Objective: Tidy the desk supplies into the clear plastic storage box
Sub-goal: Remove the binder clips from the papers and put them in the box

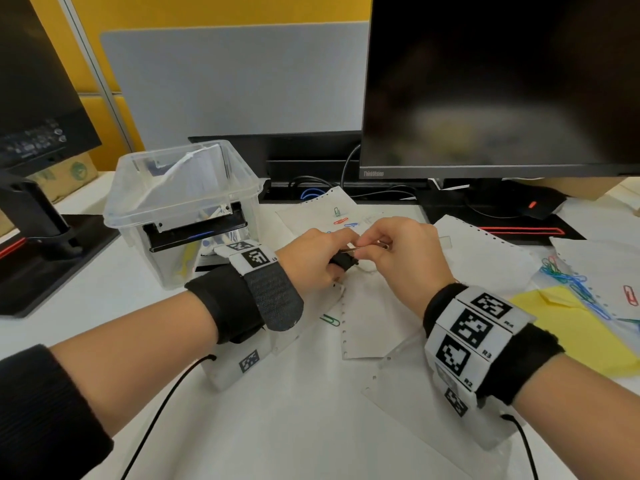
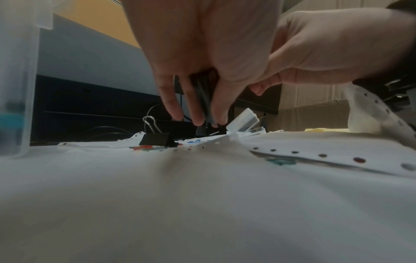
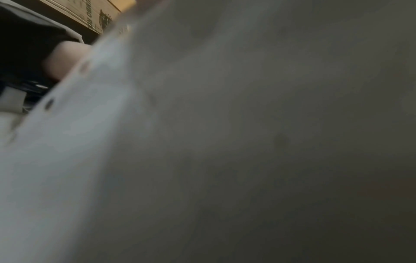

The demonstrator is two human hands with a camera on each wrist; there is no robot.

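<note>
Wristband tags (image 1: 468, 341) "R2"–"R4" nearest; "ThinkVision" monitor (image 1: 502, 84) behind.

wrists: black bands (image 1: 225, 299), white coded tags (image 1: 464, 327) | cables: black | left sleeve: dark (image 1: 41, 417)

Office desk: monitor (image 1: 498, 81), partition (image 1: 235, 84).

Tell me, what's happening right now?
Left hand grips black binder clip; right hand pinches its wire handle. Storage box open at left. Nothing blocking.
</note>
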